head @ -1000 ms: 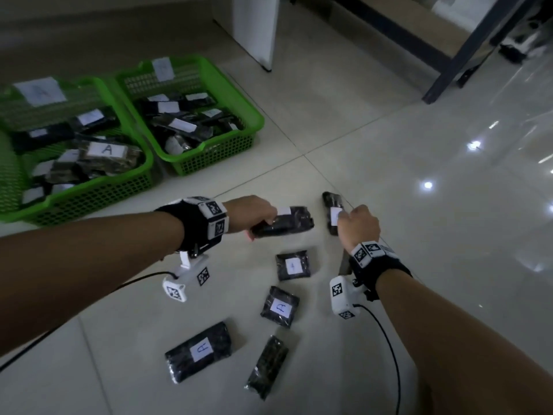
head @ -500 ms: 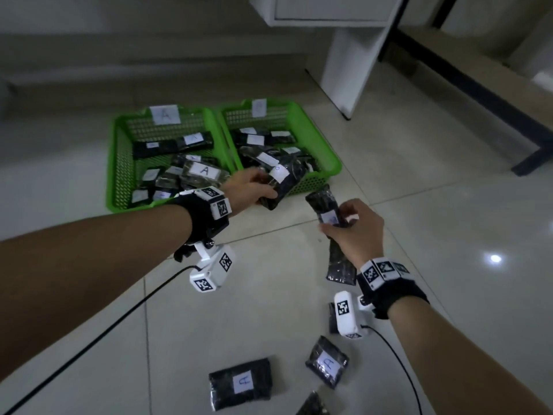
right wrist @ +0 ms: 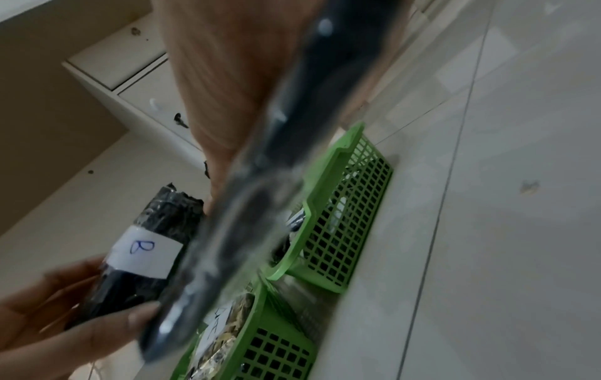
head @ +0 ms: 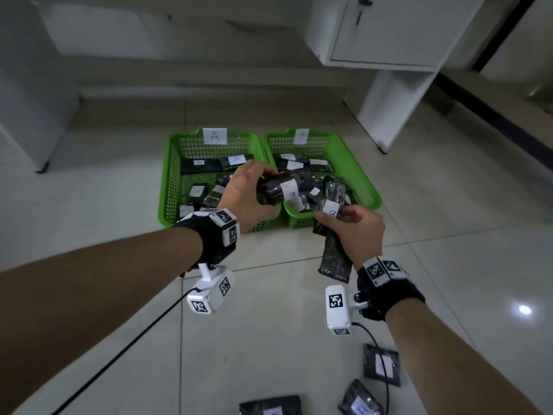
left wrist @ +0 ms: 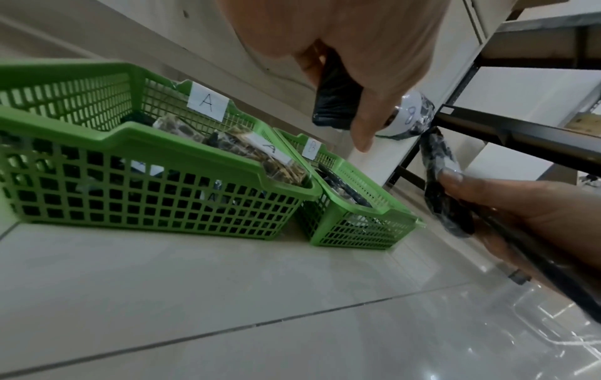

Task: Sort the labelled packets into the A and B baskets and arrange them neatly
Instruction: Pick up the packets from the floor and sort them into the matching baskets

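Note:
Two green baskets stand side by side on the floor, basket A on the left and basket B on the right, each with several black labelled packets inside. My left hand grips a rolled black packet above the gap between the baskets; its label reads B. My right hand pinches a long black packet by its B label, just in front of basket B's near rim. That packet hangs down past my wrist and shows only as a blur in the right wrist view.
Three more black packets lie on the tiled floor near my right forearm. A white cabinet stands behind basket B, with a dark shelf frame to the right. Cables trail from both wrists.
Both hands have carried their packets away from the floor pile and forward to the baskets. The left packet now hovers over the baskets, and the right one has reached basket B's front edge.

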`<move>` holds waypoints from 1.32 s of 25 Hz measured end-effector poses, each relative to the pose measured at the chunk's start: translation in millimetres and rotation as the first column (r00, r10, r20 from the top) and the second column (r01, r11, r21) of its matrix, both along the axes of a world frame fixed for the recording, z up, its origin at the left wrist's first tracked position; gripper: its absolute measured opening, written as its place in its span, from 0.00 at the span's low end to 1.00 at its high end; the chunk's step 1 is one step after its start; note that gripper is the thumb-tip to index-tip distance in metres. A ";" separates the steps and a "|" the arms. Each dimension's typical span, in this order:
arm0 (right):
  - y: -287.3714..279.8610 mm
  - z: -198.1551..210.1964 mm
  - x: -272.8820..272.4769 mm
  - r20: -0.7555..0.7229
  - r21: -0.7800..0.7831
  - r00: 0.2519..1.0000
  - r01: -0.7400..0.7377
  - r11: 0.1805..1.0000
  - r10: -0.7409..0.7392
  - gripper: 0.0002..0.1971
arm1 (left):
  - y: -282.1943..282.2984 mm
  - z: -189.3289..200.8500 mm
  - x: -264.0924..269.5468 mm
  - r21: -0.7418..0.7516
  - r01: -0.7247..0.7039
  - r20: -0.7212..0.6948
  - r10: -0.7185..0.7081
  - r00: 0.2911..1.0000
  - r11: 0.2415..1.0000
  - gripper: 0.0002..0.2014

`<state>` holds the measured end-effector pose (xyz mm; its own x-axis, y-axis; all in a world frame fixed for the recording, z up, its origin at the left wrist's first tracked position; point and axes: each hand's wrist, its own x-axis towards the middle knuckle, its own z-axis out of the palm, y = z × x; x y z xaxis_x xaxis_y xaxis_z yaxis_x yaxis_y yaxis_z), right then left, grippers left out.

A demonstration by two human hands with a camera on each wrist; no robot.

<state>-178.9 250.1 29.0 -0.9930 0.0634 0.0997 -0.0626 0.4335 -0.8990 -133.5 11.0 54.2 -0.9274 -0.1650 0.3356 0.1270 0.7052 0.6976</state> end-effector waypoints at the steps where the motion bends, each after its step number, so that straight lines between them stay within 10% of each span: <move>1: -7.5 1.5 -1.9 0.003 0.007 1.000 -0.018 1.000 0.018 0.25 | -4.3 -2.1 -0.2 0.023 -0.027 0.025 0.026 0.999 0.999 0.30; 14: -14.7 20.1 -110.9 0.362 0.164 0.932 -0.055 0.985 -0.008 0.19 | -10.5 12.1 -57.4 0.069 -0.290 0.252 0.264 0.931 0.955 0.23; 19: 38.2 5.7 -163.7 0.466 0.208 0.885 -0.092 0.974 -0.016 0.40 | 60.0 -15.8 -109.2 -0.078 -0.287 0.353 0.296 0.888 0.955 0.24; 25: 53.9 3.1 -194.5 0.425 0.116 0.905 -0.053 0.992 -0.002 0.17 | 109.0 -21.1 -138.2 -0.413 -0.222 0.483 0.418 0.769 0.883 0.33; 33: 55.8 -5.3 -215.2 0.271 -0.086 0.961 -0.028 0.996 0.050 0.12 | 133.4 -6.8 -156.0 -0.584 -0.095 0.534 0.469 0.703 0.806 0.32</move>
<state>-394.2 305.9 23.6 -0.9837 0.0210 -0.1785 0.1739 0.3613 -0.9161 -289.5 144.5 47.4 -0.8731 -0.4474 -0.1936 -0.4689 0.8794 0.0825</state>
